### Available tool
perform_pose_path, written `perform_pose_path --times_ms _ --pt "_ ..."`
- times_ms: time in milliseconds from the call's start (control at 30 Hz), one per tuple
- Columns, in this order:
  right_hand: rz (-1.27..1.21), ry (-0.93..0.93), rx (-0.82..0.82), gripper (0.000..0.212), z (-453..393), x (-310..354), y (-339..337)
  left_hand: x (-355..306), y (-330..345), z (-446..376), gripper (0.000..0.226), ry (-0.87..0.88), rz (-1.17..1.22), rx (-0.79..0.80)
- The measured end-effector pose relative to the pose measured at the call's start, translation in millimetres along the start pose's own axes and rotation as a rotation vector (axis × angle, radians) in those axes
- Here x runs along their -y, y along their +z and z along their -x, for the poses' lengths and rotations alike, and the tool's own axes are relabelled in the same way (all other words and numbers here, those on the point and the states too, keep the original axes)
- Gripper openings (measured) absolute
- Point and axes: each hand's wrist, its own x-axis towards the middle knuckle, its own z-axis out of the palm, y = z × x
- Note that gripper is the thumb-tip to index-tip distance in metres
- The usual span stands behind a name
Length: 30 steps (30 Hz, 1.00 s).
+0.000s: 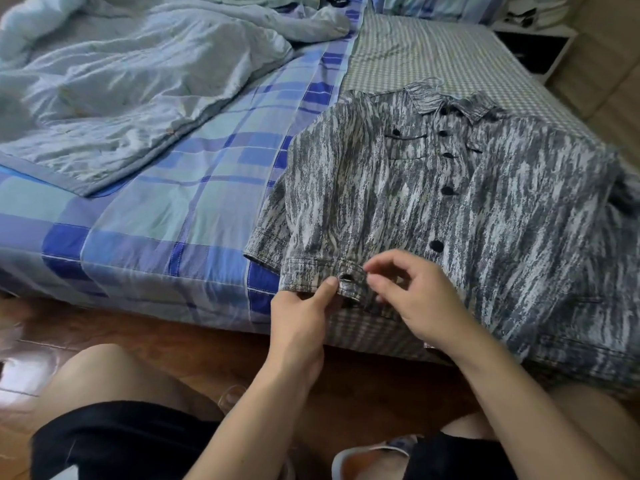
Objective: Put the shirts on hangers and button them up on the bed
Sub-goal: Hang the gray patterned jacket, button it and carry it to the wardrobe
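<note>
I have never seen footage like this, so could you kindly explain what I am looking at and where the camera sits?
There is no machine here: a person wears one camera on the head, looking down at both bare hands. A grey patterned shirt lies on the bed, its dark buttons mostly fastened. The left hand pinches the hem by a buttonhole, and the right hand curls its fingers onto the same hem. A crumpled quilt lies to the left.
</note>
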Motion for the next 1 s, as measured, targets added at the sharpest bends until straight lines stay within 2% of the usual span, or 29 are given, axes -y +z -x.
perform_pose_path --times_ms 67,167,367,467,600,700,833,1000 --pt "0.103 -0.076 -0.001 0.011 -8.9 -2.9 13.8 1.5 0.2 0.3 0.01 0.006 0.004 0.021" --pt "0.131 -0.126 -0.01 0.012 -13.9 -5.5 23.1 0.9 -2.6 -0.6 0.016 -0.022 0.05 0.024" --pt "0.223 -0.193 -0.054 0.016 -11.8 -2.1 39.8 6.5 10.8 1.5 0.02 -0.008 0.199 -0.069" --pt "0.274 -0.169 -0.018 0.012 -12.7 0.3 34.6 12.2 16.2 0.2 0.014 0.001 0.225 -0.161" --pt "0.338 -0.198 0.037 0.004 -14.7 8.2 28.4 14.5 15.9 -2.5 0.005 0.047 0.138 -0.229" --pt "0.392 -0.232 0.009 0.002 -13.4 15.0 31.4 9.5 17.9 -6.7 0.029 0.087 0.053 -0.249" --pt "0.318 -0.128 -0.089 0.008 -13.4 14.5 37.0 6.8 15.9 -8.1 0.013 0.079 0.056 -0.225" --pt "0.169 -0.023 -0.163 0.014 -10.7 7.0 42.3 10.1 9.5 -10.3 0.011 0.055 0.171 -0.154"
